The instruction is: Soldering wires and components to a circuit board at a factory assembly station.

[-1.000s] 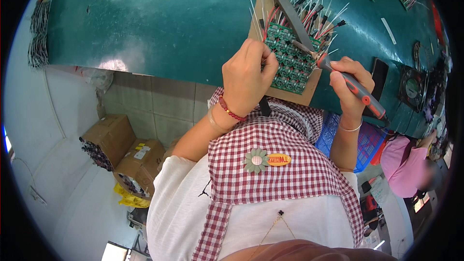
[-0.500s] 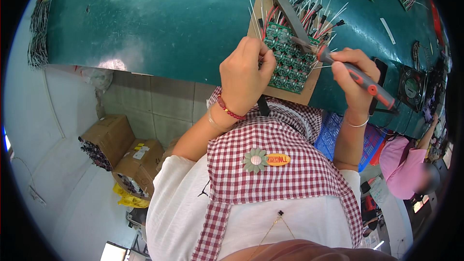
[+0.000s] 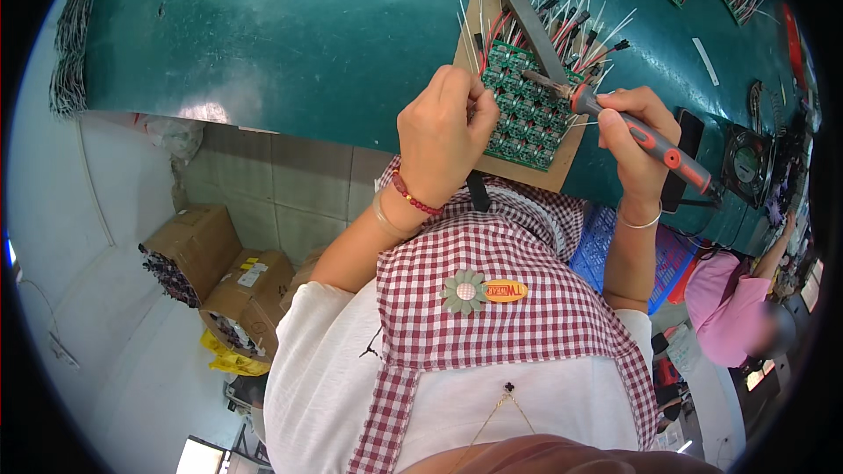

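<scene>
While the right hand (image 3: 634, 136) wraps closed around its grey and red handle, the soldering iron (image 3: 630, 129) lies along a slanted axis, its metal tip pointing up and to the left onto the green circuit board panel (image 3: 527, 114). The panel (a grid of small square boards) rests on a flat brown backing board (image 3: 551, 171) at the near edge of the smooth teal table (image 3: 290, 35). Thin red, black and white wires (image 3: 575, 13) fan out past the panel's far side. The left hand (image 3: 443, 136) rests at the panel's left edge, fingers curled tight and pinched; what they pinch cannot be made out.
</scene>
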`<state>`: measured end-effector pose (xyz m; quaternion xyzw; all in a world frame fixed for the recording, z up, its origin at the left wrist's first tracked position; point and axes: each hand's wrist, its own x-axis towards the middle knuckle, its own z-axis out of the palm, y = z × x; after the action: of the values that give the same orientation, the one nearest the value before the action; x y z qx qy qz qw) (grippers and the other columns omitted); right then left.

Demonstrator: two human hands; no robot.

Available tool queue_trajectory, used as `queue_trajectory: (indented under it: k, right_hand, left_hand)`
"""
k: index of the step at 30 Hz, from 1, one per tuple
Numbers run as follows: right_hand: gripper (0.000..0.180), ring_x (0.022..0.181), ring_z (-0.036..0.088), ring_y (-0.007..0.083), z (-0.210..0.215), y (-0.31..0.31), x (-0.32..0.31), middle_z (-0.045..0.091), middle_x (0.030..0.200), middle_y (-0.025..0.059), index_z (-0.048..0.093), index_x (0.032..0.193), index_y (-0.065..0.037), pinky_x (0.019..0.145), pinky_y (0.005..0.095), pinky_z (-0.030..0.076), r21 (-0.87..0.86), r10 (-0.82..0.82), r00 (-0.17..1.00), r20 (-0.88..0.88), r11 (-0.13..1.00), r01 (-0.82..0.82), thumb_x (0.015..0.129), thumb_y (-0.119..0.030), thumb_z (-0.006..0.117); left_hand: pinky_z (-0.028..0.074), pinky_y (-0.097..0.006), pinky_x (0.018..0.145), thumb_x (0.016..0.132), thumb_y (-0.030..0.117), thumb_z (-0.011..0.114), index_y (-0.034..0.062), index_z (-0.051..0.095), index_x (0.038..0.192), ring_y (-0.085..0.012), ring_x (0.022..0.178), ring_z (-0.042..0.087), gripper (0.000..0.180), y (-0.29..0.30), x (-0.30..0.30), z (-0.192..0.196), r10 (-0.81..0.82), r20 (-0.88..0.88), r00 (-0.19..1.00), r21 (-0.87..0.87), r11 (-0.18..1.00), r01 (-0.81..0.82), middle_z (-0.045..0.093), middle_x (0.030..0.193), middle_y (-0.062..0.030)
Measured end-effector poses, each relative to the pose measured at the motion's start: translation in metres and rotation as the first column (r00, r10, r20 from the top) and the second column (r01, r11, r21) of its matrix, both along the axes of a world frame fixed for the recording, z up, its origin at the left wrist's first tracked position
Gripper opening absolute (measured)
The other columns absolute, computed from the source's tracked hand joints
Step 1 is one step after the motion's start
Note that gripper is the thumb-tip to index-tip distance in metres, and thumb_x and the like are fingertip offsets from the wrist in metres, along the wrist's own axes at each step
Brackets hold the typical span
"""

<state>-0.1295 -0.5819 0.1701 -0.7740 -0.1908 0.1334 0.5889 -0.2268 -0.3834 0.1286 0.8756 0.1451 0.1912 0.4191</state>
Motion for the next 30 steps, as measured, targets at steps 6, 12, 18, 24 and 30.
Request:
queue_trajectory:
  k: [6,12,18,24,30]
  right_hand:
    - [0.010,0.057,0.052,0.0046,-0.002,0.005,-0.002,0.060,0.065,0.0016,0.067,0.085,0.001,0.053,0.0200,0.037,-0.009,-0.043,0.999,0.007,0.999,0.044,0.077,-0.004,0.068]
    - [0.010,0.057,0.056,0.0050,0.005,0.010,-0.015,0.063,0.067,0.0028,0.066,0.086,0.001,0.053,0.0191,0.040,-0.051,-0.107,0.993,0.051,0.993,0.109,0.078,-0.004,0.068]
    - [0.010,0.057,0.057,0.0059,-0.002,0.015,-0.016,0.064,0.068,0.0038,0.066,0.086,0.001,0.053,0.0192,0.041,-0.026,-0.065,0.997,0.047,0.997,0.067,0.077,-0.004,0.068]
    - [0.011,0.062,0.058,0.0072,0.000,0.013,-0.003,0.065,0.072,0.0042,0.069,0.086,0.000,0.057,0.0204,0.043,-0.049,-0.004,1.000,0.028,0.999,0.006,0.076,-0.005,0.069]
    - [0.013,0.064,0.057,0.0071,0.001,0.007,0.009,0.065,0.073,0.0033,0.070,0.087,0.000,0.057,0.0212,0.042,-0.049,0.035,0.998,-0.056,0.998,-0.038,0.076,-0.007,0.070]
  left_hand:
    - [0.045,-0.030,0.049,0.077,0.000,0.067,0.0030,0.052,0.076,-0.0183,0.054,0.056,0.015,0.000,0.001,-0.002,0.002,0.006,1.000,-0.008,1.000,-0.002,0.055,0.070,-0.0064]
    - [0.045,-0.034,0.048,0.075,0.001,0.067,0.0052,0.050,0.076,-0.0234,0.055,0.057,0.017,0.000,0.001,-0.002,0.012,-0.001,1.000,-0.001,1.000,-0.012,0.055,0.072,-0.0066]
    - [0.046,-0.026,0.049,0.078,-0.001,0.066,0.0012,0.054,0.076,-0.0138,0.053,0.057,0.013,0.002,0.002,0.001,0.025,0.008,1.000,0.017,1.000,-0.025,0.056,0.068,-0.0065]
    - [0.045,-0.031,0.048,0.076,0.001,0.067,0.0036,0.051,0.075,-0.0193,0.053,0.057,0.016,0.002,0.003,-0.003,0.029,0.001,1.000,0.025,0.999,-0.029,0.055,0.069,-0.0064]
    - [0.045,-0.027,0.049,0.077,0.000,0.068,0.0028,0.053,0.074,-0.0142,0.052,0.057,0.015,0.001,0.005,-0.003,0.042,0.003,0.999,0.059,0.997,-0.042,0.056,0.068,-0.0056]
